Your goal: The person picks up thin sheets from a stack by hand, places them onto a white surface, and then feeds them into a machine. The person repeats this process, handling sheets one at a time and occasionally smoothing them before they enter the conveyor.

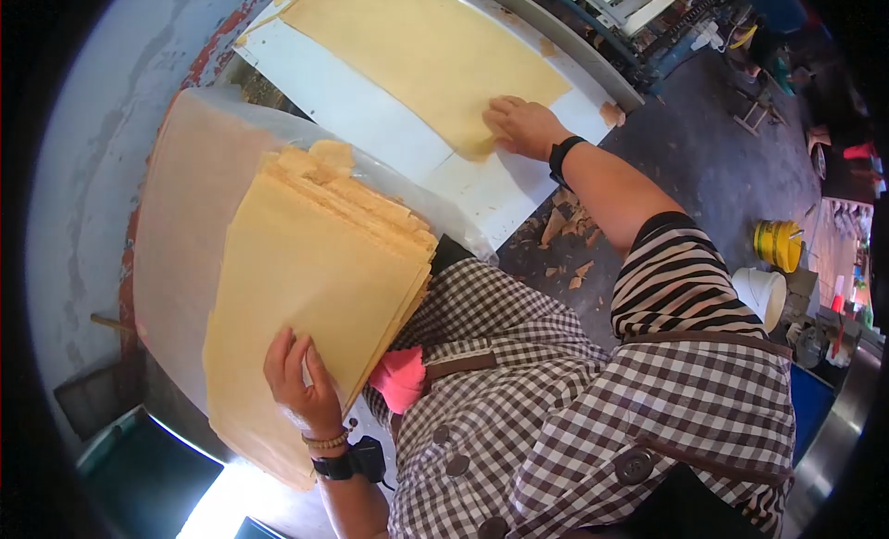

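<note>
My left hand lies with its fingers spread on top of a thick stack of thin yellowish sheets. The stack has ragged, flaky edges at its upper side. At the near edge of a single large yellowish sheet is my right hand, fingers bent and close together on it; the sheet buckles beside the fingertips. That sheet is spread over a white tabletop. The underside of the right fingers is hidden.
Translucent plastic sheeting lies beneath the stack, beside the wall. Broken flakes litter the floor below the table. To the right stand a yellow bucket and a white bucket. Machinery is behind the table's raised edge.
</note>
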Action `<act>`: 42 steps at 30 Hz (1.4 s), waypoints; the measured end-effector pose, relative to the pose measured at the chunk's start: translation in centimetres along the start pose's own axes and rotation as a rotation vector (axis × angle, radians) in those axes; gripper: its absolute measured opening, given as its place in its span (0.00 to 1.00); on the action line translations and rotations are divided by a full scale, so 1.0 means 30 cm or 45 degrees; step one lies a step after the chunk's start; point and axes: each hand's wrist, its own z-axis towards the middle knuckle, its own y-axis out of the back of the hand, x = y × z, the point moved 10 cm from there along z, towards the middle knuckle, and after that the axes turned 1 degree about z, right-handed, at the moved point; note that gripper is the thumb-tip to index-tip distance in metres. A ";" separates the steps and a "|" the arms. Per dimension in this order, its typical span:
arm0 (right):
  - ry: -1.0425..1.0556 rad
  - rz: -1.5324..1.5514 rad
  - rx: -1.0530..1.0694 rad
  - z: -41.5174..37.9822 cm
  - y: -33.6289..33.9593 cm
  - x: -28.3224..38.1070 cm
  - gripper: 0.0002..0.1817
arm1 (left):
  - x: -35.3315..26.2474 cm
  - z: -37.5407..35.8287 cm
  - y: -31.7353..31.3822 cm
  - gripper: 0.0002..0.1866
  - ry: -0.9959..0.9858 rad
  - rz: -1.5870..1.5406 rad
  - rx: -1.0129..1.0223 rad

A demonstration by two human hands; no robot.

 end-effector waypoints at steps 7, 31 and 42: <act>-0.204 -0.015 -0.203 0.018 0.078 -0.082 0.12 | -0.048 0.058 -0.030 0.12 -0.022 -0.037 0.047; 0.260 0.665 -1.075 -0.544 1.039 0.530 0.15 | -0.325 0.532 -0.197 0.15 0.133 -1.421 0.606; -1.131 2.351 0.061 -0.455 -0.089 0.273 0.40 | 0.510 0.333 0.331 0.20 1.063 -1.624 -0.668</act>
